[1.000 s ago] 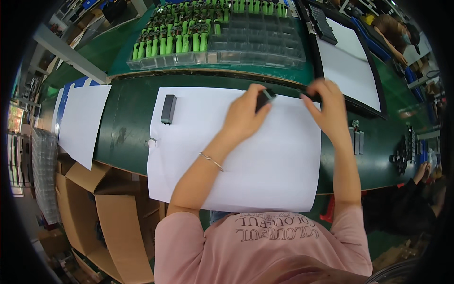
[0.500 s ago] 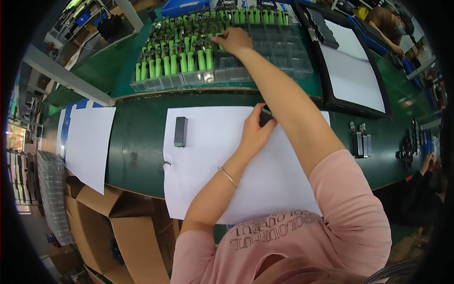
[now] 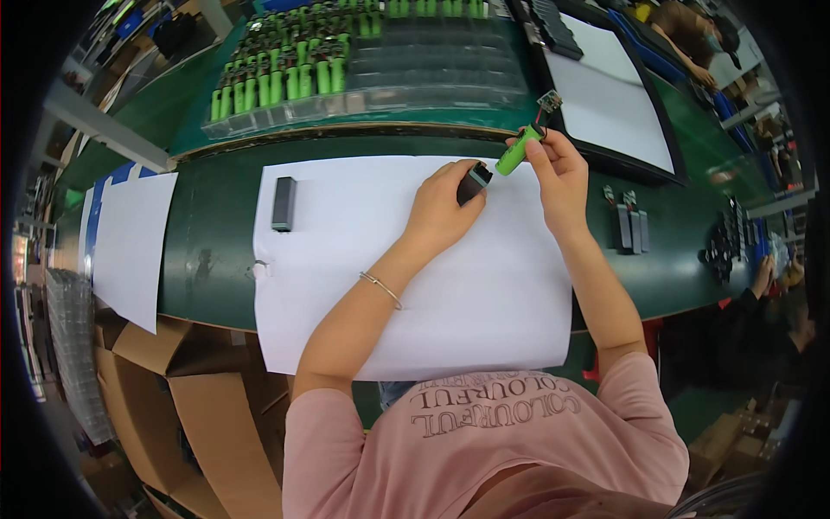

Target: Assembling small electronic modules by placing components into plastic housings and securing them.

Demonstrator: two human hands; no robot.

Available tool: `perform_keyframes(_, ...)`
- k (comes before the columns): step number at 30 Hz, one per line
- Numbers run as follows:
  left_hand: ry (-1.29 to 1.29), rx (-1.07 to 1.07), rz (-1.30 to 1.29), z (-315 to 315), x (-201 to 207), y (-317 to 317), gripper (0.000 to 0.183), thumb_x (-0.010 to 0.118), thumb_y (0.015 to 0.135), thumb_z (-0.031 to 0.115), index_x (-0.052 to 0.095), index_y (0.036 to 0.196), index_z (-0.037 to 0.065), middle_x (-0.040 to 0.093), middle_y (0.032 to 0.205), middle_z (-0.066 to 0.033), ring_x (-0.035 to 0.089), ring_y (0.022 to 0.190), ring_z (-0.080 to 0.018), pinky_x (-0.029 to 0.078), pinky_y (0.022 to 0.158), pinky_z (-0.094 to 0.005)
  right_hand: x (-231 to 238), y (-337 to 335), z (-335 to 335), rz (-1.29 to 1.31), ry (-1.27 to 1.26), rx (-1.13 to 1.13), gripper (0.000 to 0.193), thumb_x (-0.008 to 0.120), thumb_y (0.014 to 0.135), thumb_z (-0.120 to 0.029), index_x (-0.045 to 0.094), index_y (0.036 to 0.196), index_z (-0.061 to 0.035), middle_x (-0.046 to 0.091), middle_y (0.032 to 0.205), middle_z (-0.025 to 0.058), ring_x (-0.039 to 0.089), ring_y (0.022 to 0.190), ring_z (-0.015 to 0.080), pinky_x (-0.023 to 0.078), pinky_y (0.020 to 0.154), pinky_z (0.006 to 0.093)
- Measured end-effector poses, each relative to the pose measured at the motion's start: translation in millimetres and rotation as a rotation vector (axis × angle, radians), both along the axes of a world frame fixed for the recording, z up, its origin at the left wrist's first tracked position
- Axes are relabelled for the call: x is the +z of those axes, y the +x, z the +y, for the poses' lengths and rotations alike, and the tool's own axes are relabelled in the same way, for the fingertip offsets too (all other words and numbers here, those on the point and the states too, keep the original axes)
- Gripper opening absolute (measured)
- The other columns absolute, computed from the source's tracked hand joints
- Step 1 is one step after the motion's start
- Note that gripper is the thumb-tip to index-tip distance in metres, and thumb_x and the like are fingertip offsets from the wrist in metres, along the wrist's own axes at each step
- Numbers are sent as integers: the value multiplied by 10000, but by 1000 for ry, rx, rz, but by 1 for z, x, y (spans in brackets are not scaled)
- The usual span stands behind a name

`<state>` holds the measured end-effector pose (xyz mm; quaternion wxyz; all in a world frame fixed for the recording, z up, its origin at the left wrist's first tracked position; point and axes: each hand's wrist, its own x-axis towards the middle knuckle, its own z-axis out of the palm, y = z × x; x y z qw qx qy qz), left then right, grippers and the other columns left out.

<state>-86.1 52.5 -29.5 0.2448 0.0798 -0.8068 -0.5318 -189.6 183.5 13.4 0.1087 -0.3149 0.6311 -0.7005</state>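
My left hand [image 3: 443,210] is closed around a small black rectangular case [image 3: 474,183] above the white paper sheet [image 3: 372,311]. One end of the case points toward my right hand [image 3: 564,177]. Between the fingers of that hand is a green battery cell [image 3: 516,151], tilted, its lower end close to the case but apart from it. A small circuit board [image 3: 549,101] hangs off the cell's upper end on a red wire. Another dark case [image 3: 284,204] lies by itself at the left of the sheet.
Beyond the sheet, a clear divided tray [image 3: 380,102] holds rows of green cells on its left side. A black-framed board [image 3: 661,164] lies at the far right. Several dark cases with boards sticking out [image 3: 629,227] rest right of the paper. Open cardboard boxes [image 3: 216,415] stand at lower left.
My right hand has come back from the tray with a green cell and is now beside the case in my left hand. The whole view has shifted slightly.
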Motion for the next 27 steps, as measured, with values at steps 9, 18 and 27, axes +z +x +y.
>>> perform_keyframes(9, -13, -133, -217, 45, 13, -16, 303, 642, 797, 167, 567, 1062, 41, 645, 875, -154, 630, 792, -295, 480, 714, -348, -22, -3, 43, -85, -122, -82, 246, 566, 923, -128, 567, 1123, 17, 646, 978, 96, 594, 937, 139, 434, 897, 273)
perform_keyframes(18, 124, -274, -207, 48, 7, -10, 269, 648, 824, 161, 548, 1051, 57, 553, 688, -49, 515, 612, -117, 420, 584, -265, -40, -15, 55, -489, -301, 362, 388, 769, 762, -331, 579, 977, -69, 554, 940, 29, 523, 990, 200, 399, 895, 355)
perform_keyframes(27, 133, -321, -155, 45, 2, -4, 302, 669, 823, 158, 541, 1078, 58, 548, 729, -16, 489, 617, -102, 414, 587, -246, -43, -17, 55, -460, -171, 371, 445, 821, 689, -364, 610, 935, -59, 568, 956, 42, 520, 1041, 219, 414, 902, 346)
